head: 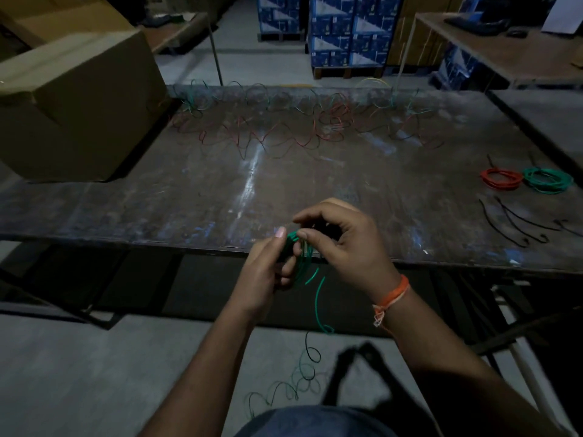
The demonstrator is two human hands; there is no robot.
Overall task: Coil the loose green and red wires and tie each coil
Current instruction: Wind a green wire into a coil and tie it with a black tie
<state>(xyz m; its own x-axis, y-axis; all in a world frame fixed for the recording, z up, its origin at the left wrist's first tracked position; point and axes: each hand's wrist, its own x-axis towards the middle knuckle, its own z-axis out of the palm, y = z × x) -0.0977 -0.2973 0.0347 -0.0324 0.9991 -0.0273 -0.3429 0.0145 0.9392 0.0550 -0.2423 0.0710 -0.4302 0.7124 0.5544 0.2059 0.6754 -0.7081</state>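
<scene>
Both hands meeting at lower centre of the frame, just off the near edge of the table [220, 197]. Left hand [265, 272] curled round a small green coil [299, 260], thumb up against the loops. Right hand [344, 244] bent over the coil top, fingertips pinching the strands; orange wristband [391, 294] on that wrist. Loose green tail [318, 304] hanging below the hands, then trailing in curls toward the floor at bottom centre. Judged to be mid-winding, coil not yet tied. To do it well: keep the left grip firm so loops stay stacked and equal; feed the tail with the right in even turns, no twisting; draw slack up from the floor steadily so the curls do not knot; leave a short end free, then reach for a tie. Black ties [517, 225] lying at right of the frame on the table, well apart from the hands. Finished red coil [501, 178] and finished green coil [549, 179] side by side, touching or nearly so, at far right. Tangle of loose wires [299, 121], red and green, strung along the far edge at upper centre, still to be done. Cardboard box [75, 105] at upper left on the table. Blue cartons [344, 29] stacked beyond, top centre. Dim light; finer finger placement hard to tell.
</scene>
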